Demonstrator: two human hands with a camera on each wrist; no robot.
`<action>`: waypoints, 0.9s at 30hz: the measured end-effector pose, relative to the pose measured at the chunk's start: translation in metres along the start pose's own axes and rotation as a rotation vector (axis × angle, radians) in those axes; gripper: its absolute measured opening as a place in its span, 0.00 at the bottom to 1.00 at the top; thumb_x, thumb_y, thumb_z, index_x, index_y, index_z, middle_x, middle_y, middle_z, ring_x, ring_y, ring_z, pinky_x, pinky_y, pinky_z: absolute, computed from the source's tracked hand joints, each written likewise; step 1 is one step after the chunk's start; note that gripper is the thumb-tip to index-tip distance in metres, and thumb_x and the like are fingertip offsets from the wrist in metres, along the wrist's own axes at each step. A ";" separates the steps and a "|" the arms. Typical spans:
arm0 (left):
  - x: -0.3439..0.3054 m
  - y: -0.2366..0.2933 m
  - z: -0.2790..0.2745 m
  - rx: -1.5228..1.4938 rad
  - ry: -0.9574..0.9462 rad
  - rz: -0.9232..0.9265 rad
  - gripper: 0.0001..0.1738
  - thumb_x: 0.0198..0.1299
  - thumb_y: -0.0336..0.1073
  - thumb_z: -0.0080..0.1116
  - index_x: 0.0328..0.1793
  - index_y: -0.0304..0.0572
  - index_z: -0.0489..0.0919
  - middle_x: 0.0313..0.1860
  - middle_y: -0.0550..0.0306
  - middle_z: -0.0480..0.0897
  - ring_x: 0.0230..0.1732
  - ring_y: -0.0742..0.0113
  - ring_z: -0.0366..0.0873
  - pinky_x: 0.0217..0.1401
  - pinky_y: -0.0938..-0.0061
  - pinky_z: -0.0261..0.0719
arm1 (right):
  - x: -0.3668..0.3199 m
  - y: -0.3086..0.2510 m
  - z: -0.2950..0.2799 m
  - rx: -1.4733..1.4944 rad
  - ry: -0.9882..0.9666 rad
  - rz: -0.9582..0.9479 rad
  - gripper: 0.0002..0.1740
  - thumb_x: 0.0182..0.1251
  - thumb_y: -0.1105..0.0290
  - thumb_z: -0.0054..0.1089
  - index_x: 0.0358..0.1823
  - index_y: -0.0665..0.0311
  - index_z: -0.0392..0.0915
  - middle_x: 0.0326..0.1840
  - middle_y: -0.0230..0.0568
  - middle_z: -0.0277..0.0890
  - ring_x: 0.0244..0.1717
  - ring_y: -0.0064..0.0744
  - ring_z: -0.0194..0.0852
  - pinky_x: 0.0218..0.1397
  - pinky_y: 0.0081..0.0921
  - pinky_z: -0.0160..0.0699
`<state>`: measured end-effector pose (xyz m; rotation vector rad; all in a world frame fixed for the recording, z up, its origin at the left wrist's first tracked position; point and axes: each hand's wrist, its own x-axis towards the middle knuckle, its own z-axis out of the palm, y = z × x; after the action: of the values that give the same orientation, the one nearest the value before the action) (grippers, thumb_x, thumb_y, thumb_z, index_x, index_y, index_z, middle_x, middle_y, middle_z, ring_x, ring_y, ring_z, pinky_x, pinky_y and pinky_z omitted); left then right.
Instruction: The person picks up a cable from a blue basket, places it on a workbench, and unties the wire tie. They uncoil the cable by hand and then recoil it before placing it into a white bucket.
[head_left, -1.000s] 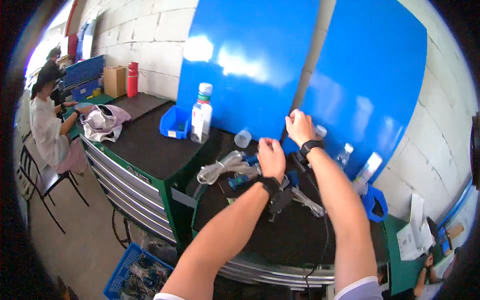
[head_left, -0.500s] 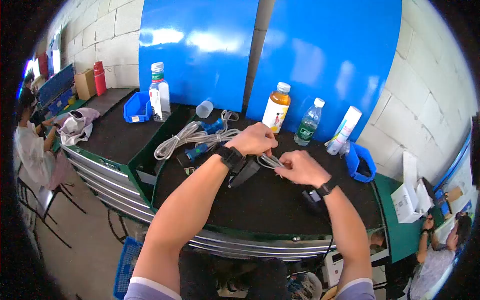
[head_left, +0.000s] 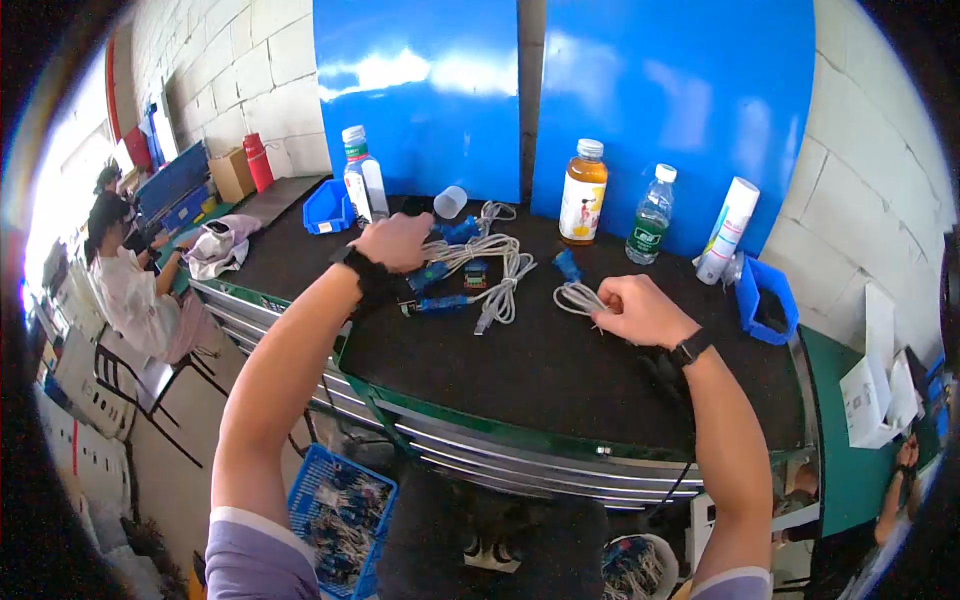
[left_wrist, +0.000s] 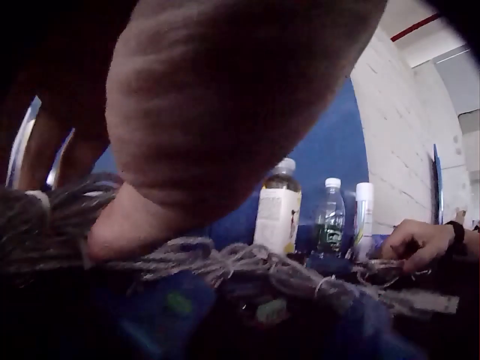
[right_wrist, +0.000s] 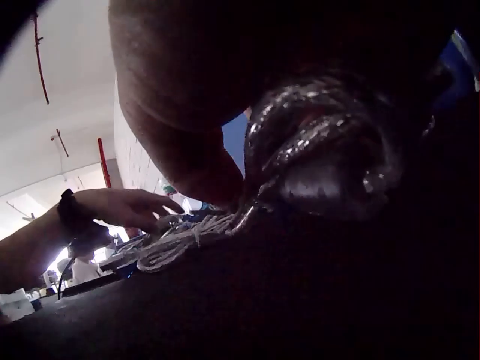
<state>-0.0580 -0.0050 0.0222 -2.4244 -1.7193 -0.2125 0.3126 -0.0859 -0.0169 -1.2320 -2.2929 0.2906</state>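
Observation:
My right hand [head_left: 645, 308] pinches a small coil of grey cable [head_left: 577, 298] between thumb and fingers, low over the black mat. A blue plug [head_left: 567, 265] sits at the far end of that coil. Over to the left, my left hand [head_left: 395, 240] reaches across a pile of tied cables [head_left: 480, 250], fingers extended in the right wrist view. Its thumb [left_wrist: 124, 229] touches a cable bundle [left_wrist: 45, 225] in the left wrist view. Among the pile lie blue connectors [head_left: 440, 304], a small circuit board [head_left: 475, 276] and a silver USB plug [head_left: 484, 322].
Behind the hands stand a juice bottle [head_left: 583, 195], a water bottle [head_left: 650, 218] and a white spray can [head_left: 728, 230]. Blue bins [head_left: 768, 300] flank the mat, with a white-labelled bottle [head_left: 365, 180] and a clear cup [head_left: 450, 202] at the left. Blue panels [head_left: 670, 100] close off the back.
Both hands were together at the mat's middle half a second ago, and higher near the panels before that. Now the left has moved left to the pile, while the right holds the coil apart.

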 end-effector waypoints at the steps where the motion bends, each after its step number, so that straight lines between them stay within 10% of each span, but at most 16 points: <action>1: 0.001 -0.010 0.003 0.011 0.001 0.003 0.20 0.56 0.34 0.56 0.56 0.41 0.76 0.46 0.35 0.83 0.51 0.36 0.82 0.49 0.50 0.81 | 0.000 0.000 0.000 -0.004 -0.024 0.014 0.12 0.58 0.67 0.68 0.31 0.70 0.78 0.23 0.45 0.78 0.25 0.35 0.79 0.30 0.31 0.74; 11: 0.033 0.002 -0.002 -0.350 0.581 0.245 0.19 0.58 0.22 0.52 0.57 0.35 0.72 0.49 0.30 0.81 0.54 0.34 0.78 0.55 0.48 0.76 | 0.001 -0.001 -0.003 -0.031 -0.089 0.114 0.17 0.55 0.60 0.66 0.34 0.70 0.82 0.32 0.54 0.83 0.35 0.49 0.85 0.41 0.39 0.81; 20: 0.056 0.015 0.020 -0.438 0.162 0.103 0.33 0.58 0.44 0.65 0.68 0.35 0.73 0.56 0.35 0.82 0.59 0.44 0.81 0.65 0.59 0.76 | 0.000 0.005 0.002 -0.049 -0.046 0.041 0.14 0.58 0.64 0.68 0.33 0.71 0.80 0.27 0.49 0.81 0.29 0.40 0.82 0.35 0.34 0.77; 24: 0.056 0.014 0.012 -0.426 0.340 0.154 0.28 0.61 0.53 0.65 0.55 0.35 0.79 0.44 0.39 0.85 0.48 0.48 0.85 0.51 0.59 0.82 | 0.000 0.001 -0.002 -0.048 -0.088 0.101 0.17 0.57 0.60 0.65 0.34 0.70 0.82 0.33 0.55 0.83 0.37 0.51 0.85 0.43 0.40 0.81; 27: 0.022 0.053 -0.015 -0.376 0.102 0.270 0.28 0.61 0.55 0.64 0.52 0.37 0.78 0.40 0.42 0.83 0.43 0.48 0.84 0.47 0.57 0.81 | -0.001 -0.003 -0.005 -0.052 -0.069 0.089 0.17 0.58 0.59 0.65 0.34 0.70 0.81 0.32 0.55 0.83 0.37 0.51 0.84 0.42 0.41 0.81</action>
<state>-0.0013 -0.0055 0.0388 -2.8147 -1.3917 -0.6635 0.3134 -0.0884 -0.0121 -1.3725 -2.3208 0.3119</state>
